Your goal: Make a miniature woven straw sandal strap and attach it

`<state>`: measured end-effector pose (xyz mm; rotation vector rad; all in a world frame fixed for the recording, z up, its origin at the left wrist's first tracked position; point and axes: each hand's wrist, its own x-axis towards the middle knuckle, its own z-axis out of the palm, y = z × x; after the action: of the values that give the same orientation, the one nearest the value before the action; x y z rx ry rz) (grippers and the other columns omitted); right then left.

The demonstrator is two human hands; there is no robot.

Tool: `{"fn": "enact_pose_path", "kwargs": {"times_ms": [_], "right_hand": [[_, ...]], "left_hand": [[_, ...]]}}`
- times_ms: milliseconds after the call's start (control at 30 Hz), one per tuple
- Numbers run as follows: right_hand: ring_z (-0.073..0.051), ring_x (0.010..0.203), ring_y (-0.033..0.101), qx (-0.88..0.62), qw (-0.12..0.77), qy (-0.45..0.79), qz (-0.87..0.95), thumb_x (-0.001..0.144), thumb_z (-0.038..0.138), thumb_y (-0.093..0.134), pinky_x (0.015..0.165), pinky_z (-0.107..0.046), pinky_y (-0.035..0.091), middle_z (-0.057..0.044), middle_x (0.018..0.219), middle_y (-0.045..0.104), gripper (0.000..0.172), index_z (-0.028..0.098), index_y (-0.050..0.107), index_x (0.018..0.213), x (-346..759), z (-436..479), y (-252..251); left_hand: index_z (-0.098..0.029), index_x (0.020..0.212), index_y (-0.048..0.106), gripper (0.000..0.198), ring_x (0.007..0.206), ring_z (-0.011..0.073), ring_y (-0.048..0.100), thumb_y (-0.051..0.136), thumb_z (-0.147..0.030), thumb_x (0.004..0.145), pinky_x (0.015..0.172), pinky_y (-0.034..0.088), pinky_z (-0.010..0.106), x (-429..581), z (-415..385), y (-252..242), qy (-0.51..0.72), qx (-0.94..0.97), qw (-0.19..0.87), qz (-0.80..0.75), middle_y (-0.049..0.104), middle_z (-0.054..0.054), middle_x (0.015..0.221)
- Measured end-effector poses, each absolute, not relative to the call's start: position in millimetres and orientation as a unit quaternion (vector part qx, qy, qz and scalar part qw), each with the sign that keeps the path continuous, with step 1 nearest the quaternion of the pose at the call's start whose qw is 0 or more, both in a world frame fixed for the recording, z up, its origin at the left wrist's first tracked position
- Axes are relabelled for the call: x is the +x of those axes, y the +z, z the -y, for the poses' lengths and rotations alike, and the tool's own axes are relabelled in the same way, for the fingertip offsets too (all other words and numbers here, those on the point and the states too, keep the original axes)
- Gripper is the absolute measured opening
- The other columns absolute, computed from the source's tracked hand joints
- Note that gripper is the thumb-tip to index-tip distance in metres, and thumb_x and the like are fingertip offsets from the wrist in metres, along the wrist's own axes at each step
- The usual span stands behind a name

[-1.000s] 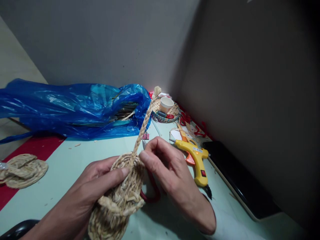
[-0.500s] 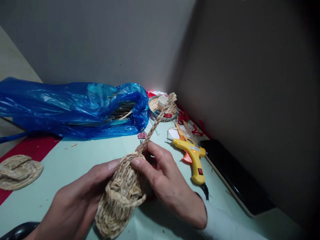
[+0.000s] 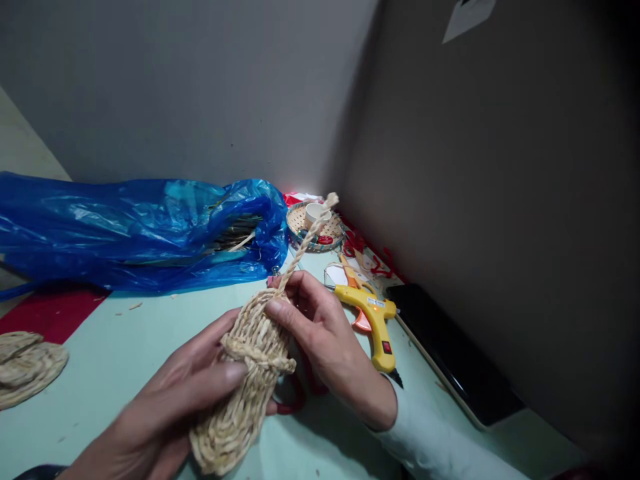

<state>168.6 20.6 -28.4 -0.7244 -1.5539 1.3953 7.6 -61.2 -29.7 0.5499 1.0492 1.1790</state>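
A braided straw slipper (image 3: 250,393) is tilted up between both hands, with a straw strap (image 3: 260,357) across its middle. My left hand (image 3: 185,393) is closed round its left side, the thumb lying at the strap. My right hand (image 3: 325,340) pinches the upper end between thumb and fingers. From there a loose braid tail (image 3: 305,248) sticks up and away. Red scissor handles (image 3: 296,399) show below my right palm; their blades are hidden, and I cannot tell how they are held. Another coiled straw piece (image 3: 33,367) lies at the far left.
A blue plastic bag (image 3: 140,233) of straw lies along the back wall. Behind the hands stands a woven tray (image 3: 295,233) with a white cup (image 3: 316,215). To the right are a yellow glue gun (image 3: 377,317) and a black flat device (image 3: 450,353).
My left thumb has moved down from the slipper's upper edge to its strap. The slipper's face now turns more toward me. The view has shifted slightly, the tabletop things sitting further left.
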Motion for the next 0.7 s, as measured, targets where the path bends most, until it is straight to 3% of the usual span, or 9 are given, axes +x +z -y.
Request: {"fn": "enact_pose_path", "kwargs": {"times_ms": [100, 267, 333, 433, 567, 633, 700], "right_hand": [[-0.018, 0.085, 0.056, -0.335, 0.462, 0.416, 0.708, 0.089, 0.029, 0.066, 0.077, -0.033, 0.047, -0.001, 0.093, 0.059, 0.027, 0.019, 0.055, 0.112, 168.2, -19.5, -31.3], [-0.027, 0.104, 0.055, -0.362, 0.487, 0.129, 0.784, 0.09, 0.042, 0.069, 0.093, -0.047, 0.045, -0.013, 0.119, 0.061, 0.067, 0.014, 0.037, 0.142, 170.6, -17.7, -39.0], [-0.029, 0.111, 0.053, -0.349, 0.495, 0.075, 0.792, 0.09, 0.044, 0.07, 0.099, -0.048, 0.043, -0.015, 0.128, 0.057, 0.074, 0.013, 0.033, 0.145, 171.9, -16.1, -37.7], [-0.025, 0.116, 0.053, -0.339, 0.532, 0.109, 0.769, 0.089, 0.036, 0.071, 0.103, -0.041, 0.042, -0.013, 0.131, 0.056, 0.065, 0.015, 0.038, 0.141, 174.4, -13.2, -27.9], [-0.016, 0.098, 0.058, -0.364, 0.555, 0.277, 0.695, 0.1, 0.024, 0.05, 0.089, -0.03, 0.045, -0.002, 0.106, 0.063, 0.012, 0.022, 0.058, 0.108, 179.4, -14.6, -13.0], [-0.013, 0.082, 0.056, -0.363, 0.546, 0.352, 0.668, 0.102, 0.026, 0.047, 0.077, -0.027, 0.044, 0.002, 0.086, 0.061, 0.019, 0.022, 0.059, 0.089, 181.3, -18.5, -10.2], [-0.013, 0.072, 0.052, -0.364, 0.53, 0.407, 0.649, 0.102, 0.031, 0.049, 0.07, -0.026, 0.041, 0.003, 0.076, 0.056, 0.023, 0.022, 0.059, 0.083, 182.1, -22.5, -10.1]], "left_hand": [[-0.042, 0.147, 0.045, 0.098, 0.074, 0.0244, 0.075, 0.089, -0.022, 0.062, 0.07, 0.064, 0.036, 17.4, 61.0, -18.3, 0.507, 0.219, 0.674, -0.49, 0.079, 0.001, 0.114], [-0.036, 0.147, 0.046, 0.096, 0.058, 0.0184, 0.07, 0.089, -0.028, 0.061, 0.055, 0.06, 0.028, 17.6, 58.2, -21.1, 0.494, 0.26, 0.632, -0.538, 0.079, 0.004, 0.109], [-0.036, 0.146, 0.047, 0.097, 0.058, 0.0184, 0.07, 0.09, -0.023, 0.059, 0.055, 0.059, 0.028, 15.6, 54.6, -23.9, 0.504, 0.258, 0.629, -0.533, 0.079, 0.004, 0.108], [-0.038, 0.146, 0.047, 0.099, 0.06, 0.0203, 0.073, 0.089, -0.017, 0.059, 0.059, 0.061, 0.03, 12.9, 49.2, -23.5, 0.537, 0.234, 0.635, -0.503, 0.08, 0.003, 0.107], [-0.037, 0.147, 0.046, 0.098, 0.068, 0.0245, 0.077, 0.09, -0.018, 0.061, 0.064, 0.063, 0.031, 11.0, 47.6, -16.2, 0.55, 0.213, 0.634, -0.501, 0.082, 0.003, 0.106], [-0.034, 0.147, 0.047, 0.098, 0.073, 0.0272, 0.079, 0.091, -0.019, 0.06, 0.065, 0.064, 0.031, 10.1, 47.9, -14.8, 0.558, 0.213, 0.63, -0.497, 0.083, 0.004, 0.104], [-0.031, 0.146, 0.048, 0.098, 0.079, 0.0308, 0.079, 0.092, -0.023, 0.059, 0.068, 0.065, 0.034, 8.5, 47.4, -16.8, 0.566, 0.212, 0.631, -0.486, 0.083, 0.005, 0.103]]}}
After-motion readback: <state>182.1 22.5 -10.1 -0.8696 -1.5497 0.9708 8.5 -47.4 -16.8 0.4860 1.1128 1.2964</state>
